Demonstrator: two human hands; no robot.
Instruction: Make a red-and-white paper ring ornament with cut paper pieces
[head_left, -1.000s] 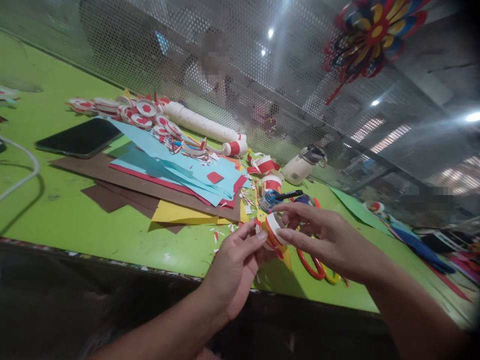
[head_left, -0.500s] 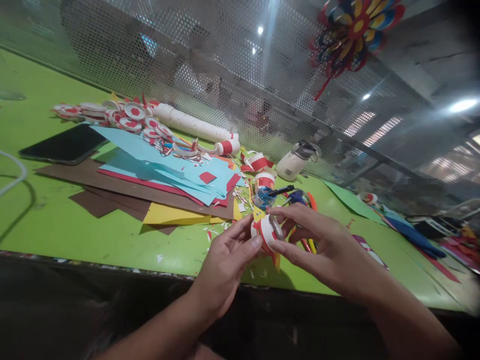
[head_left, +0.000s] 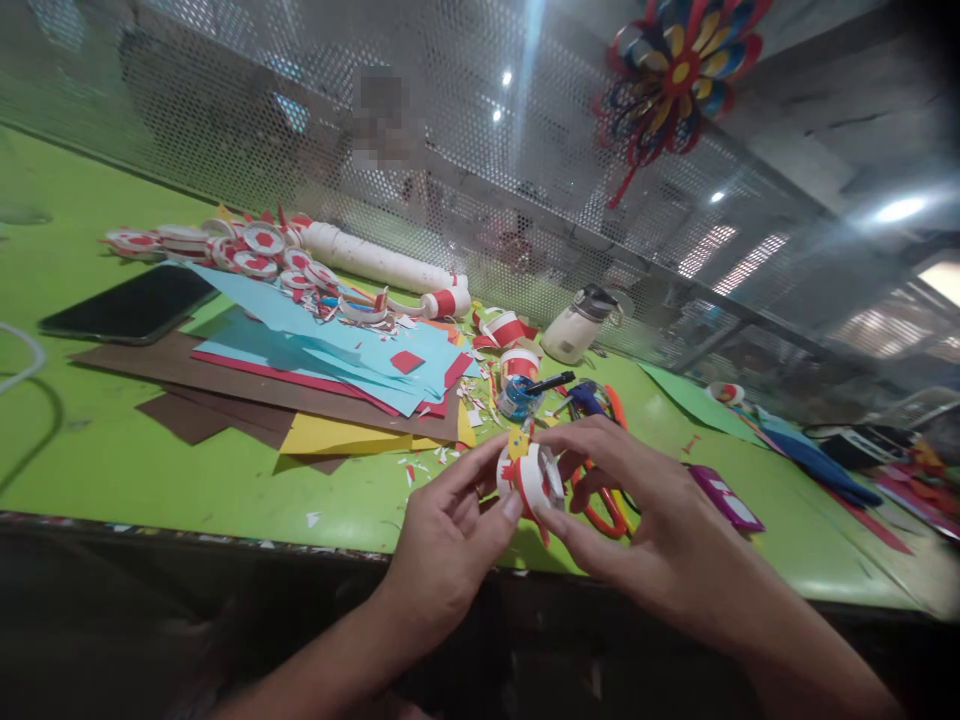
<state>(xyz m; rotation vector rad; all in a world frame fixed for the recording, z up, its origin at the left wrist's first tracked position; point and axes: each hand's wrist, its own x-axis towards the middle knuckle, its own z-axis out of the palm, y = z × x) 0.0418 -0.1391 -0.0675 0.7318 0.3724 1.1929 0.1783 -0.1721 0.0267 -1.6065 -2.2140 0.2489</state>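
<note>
Between my hands, above the table's front edge, is a small white-and-red paper cup craft (head_left: 534, 478) with a yellow paper figure on its upper side. My left hand (head_left: 454, 525) grips its left side, thumb on the front. My right hand (head_left: 641, 500) has its thumb and fingers around the cup's open right rim. A red paper tip hangs below the craft. Just beyond stand a blue-labelled jar (head_left: 517, 400) with a black pen (head_left: 551, 382) across it, and a red-and-white paper cup (head_left: 520, 365). Orange-handled scissors (head_left: 604, 515) lie partly hidden behind my right hand.
Coloured paper sheets (head_left: 337, 345), a black phone (head_left: 131, 303) and a pile of red-and-white paper discs (head_left: 255, 250) lie to the left. A long white stack of cups (head_left: 375, 258) and a white flask (head_left: 577, 325) stand near the mesh screen (head_left: 465, 180). A purple packet (head_left: 727, 500) lies right.
The craft has turned slightly in my hands, its open rim showing a little more. Both hands keep their hold. The view has shifted a little, uncovering more of the scissors and the purple packet.
</note>
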